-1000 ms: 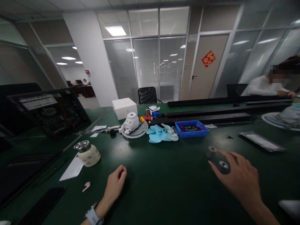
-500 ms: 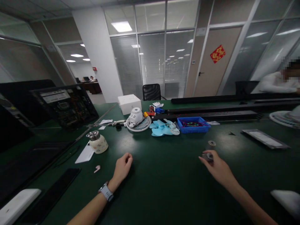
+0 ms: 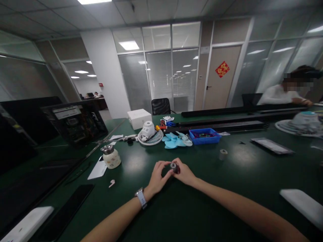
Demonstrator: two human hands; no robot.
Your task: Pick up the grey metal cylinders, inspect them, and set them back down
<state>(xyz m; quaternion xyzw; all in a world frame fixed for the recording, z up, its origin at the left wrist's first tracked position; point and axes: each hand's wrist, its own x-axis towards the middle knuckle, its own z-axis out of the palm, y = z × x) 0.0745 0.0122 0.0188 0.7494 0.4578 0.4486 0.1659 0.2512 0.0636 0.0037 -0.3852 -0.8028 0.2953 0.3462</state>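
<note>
Both of my hands meet over the middle of the table around a small grey cylinder (image 3: 173, 166) with a round metallic end facing up. My right hand (image 3: 185, 173) grips it from the right, fingers curled behind it. From the left, the thumb and fingertips of my left hand (image 3: 158, 177) close on its near side; a watch is on that wrist. The cylinder's lower part is hidden by fingers. A second, similar grey cylinder (image 3: 223, 155) stands upright on the table to the right, apart from both hands.
On the green table (image 3: 141, 215) are a patterned jar (image 3: 112, 159), a pink earbud (image 3: 111, 183), a white fan part (image 3: 148, 131), light-blue fan blades (image 3: 174, 139) and a blue tray (image 3: 205, 136) of wires. A flat framed panel (image 3: 272, 146) lies right. Another person (image 3: 275, 95) sits far right.
My right hand has carried the grey cylinder leftward to the middle. My left hand has moved right, opened from its curl and met it there. The second cylinder stays standing.
</note>
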